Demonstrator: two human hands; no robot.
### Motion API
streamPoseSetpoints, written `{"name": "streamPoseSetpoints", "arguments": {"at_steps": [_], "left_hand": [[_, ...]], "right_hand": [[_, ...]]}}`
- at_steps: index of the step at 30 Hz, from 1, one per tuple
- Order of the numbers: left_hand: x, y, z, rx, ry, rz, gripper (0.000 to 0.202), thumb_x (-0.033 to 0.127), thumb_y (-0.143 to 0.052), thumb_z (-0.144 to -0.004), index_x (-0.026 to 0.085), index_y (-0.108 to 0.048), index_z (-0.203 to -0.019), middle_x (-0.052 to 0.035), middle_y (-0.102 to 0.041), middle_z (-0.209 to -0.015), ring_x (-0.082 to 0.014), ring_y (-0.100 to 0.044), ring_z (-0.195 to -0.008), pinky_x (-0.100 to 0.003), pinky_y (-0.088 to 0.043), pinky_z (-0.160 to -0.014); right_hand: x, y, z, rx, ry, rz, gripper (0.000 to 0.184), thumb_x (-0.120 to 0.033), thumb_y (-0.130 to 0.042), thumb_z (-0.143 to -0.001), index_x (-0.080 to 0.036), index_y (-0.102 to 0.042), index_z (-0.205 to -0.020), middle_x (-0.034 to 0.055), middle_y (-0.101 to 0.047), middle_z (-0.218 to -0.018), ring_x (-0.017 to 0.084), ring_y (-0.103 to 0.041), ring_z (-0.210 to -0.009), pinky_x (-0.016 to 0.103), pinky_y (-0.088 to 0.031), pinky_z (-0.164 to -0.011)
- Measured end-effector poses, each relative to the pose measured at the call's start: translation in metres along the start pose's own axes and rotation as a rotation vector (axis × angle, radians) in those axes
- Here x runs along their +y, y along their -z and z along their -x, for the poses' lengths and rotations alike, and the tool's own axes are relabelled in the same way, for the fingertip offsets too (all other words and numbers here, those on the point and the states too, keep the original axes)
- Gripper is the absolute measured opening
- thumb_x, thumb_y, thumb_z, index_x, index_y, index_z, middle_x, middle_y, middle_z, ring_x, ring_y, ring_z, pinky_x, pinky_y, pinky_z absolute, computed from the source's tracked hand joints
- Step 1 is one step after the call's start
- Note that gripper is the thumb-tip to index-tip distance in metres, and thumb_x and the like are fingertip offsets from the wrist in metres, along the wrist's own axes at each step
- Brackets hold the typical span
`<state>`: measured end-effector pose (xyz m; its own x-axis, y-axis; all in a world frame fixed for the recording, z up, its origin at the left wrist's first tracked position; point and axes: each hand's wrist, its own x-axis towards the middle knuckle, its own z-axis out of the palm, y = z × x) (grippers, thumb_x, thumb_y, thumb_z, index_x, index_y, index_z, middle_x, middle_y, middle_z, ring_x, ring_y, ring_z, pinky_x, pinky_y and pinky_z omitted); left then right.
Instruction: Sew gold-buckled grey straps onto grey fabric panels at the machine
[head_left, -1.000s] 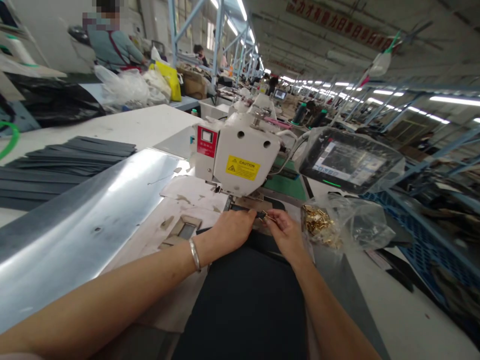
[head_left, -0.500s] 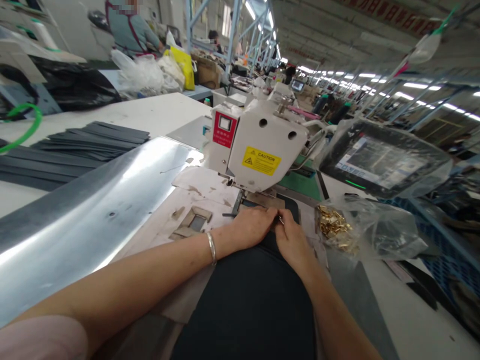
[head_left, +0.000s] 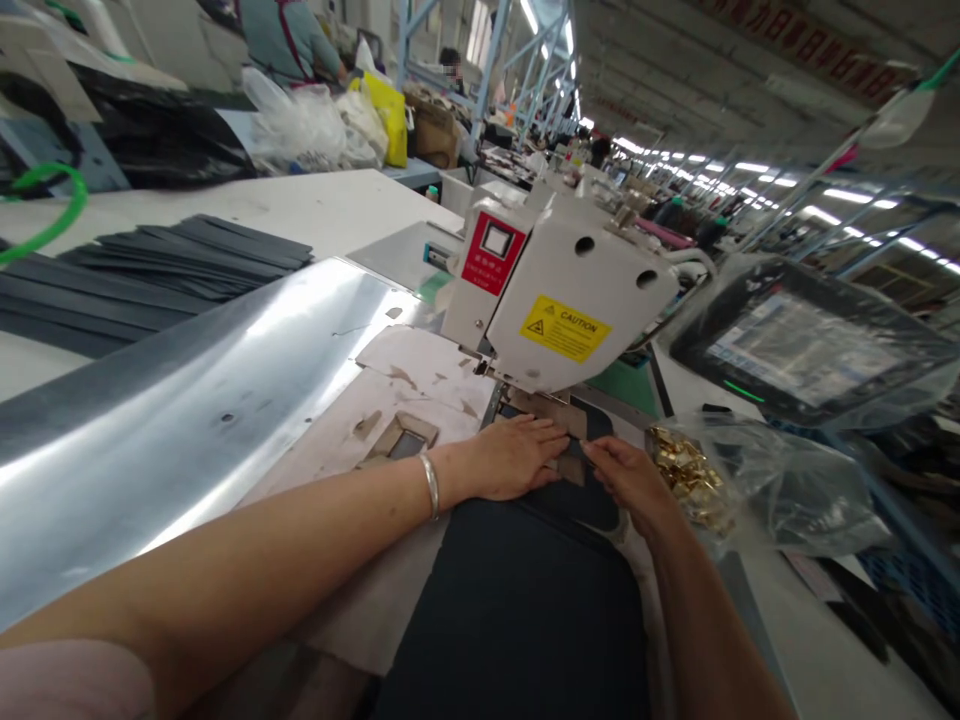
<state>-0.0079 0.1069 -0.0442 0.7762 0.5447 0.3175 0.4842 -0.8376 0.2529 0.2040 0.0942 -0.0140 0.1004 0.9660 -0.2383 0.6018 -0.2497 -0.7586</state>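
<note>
While your left hand point(head_left: 517, 458) and right hand point(head_left: 634, 480) press flat, gripping nothing, on the dark fabric panel point(head_left: 525, 600) beneath the white sewing-machine head point(head_left: 577, 290), you're likely aligning it | next: fingers clear.

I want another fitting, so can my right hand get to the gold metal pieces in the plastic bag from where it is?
Probably yes. The right hand lies on the dark panel right beside the gold pieces, with nothing between them. Which way the plastic bag opens, I cannot tell.
</note>
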Motion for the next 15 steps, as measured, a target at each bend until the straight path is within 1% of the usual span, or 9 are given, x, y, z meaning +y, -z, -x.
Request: {"name": "streamPoseSetpoints", "arguments": {"at_steps": [3,7,12,15], "left_hand": [[0.0,0.001,0.0,-0.022,0.027,-0.015,0.051,0.037,-0.042,-0.099,0.008,-0.043,-0.141,-0.0151,-0.042,-0.149,-0.0234,-0.038,-0.139,-0.037,-0.026,-0.116],[-0.001,0.0,0.0,-0.022,0.036,-0.023,0.053,0.04,-0.041,-0.099,0.009,-0.043,-0.142,-0.0149,-0.041,-0.149,-0.0235,-0.036,-0.14,-0.037,-0.025,-0.116],[-0.002,-0.003,0.003,-0.042,0.084,-0.061,0.056,0.042,-0.04,-0.099,0.01,-0.039,-0.145,-0.013,-0.037,-0.152,-0.023,-0.032,-0.142,-0.038,-0.024,-0.116],[0.0,-0.002,0.004,-0.051,0.112,-0.073,0.059,0.044,-0.041,-0.098,0.008,-0.039,-0.145,-0.0128,-0.036,-0.153,-0.0239,-0.031,-0.142,-0.039,-0.023,-0.117]], "right_hand": [[-0.005,0.001,-0.008,-0.021,-0.017,0.025,0.044,-0.062,-0.062,-0.066,-0.02,-0.057,-0.076,-0.0069,-0.042,-0.05,0.008,-0.034,-0.042,0.021,-0.02,-0.042],[-0.005,0.002,-0.017,-0.004,0.023,0.066,0.041,-0.06,-0.061,-0.068,-0.019,-0.057,-0.073,-0.0073,-0.041,-0.049,0.008,-0.031,-0.041,0.021,-0.021,-0.043],[0.006,0.001,-0.025,0.058,0.129,0.191,0.038,-0.057,-0.058,-0.073,-0.019,-0.061,-0.071,-0.0044,-0.047,-0.051,0.011,-0.04,-0.047,0.023,-0.027,-0.047],[0.009,0.0,-0.029,0.071,0.157,0.253,0.036,-0.055,-0.059,-0.073,-0.019,-0.062,-0.068,-0.0034,-0.049,-0.051,0.013,-0.044,-0.049,0.024,-0.029,-0.047]]}}
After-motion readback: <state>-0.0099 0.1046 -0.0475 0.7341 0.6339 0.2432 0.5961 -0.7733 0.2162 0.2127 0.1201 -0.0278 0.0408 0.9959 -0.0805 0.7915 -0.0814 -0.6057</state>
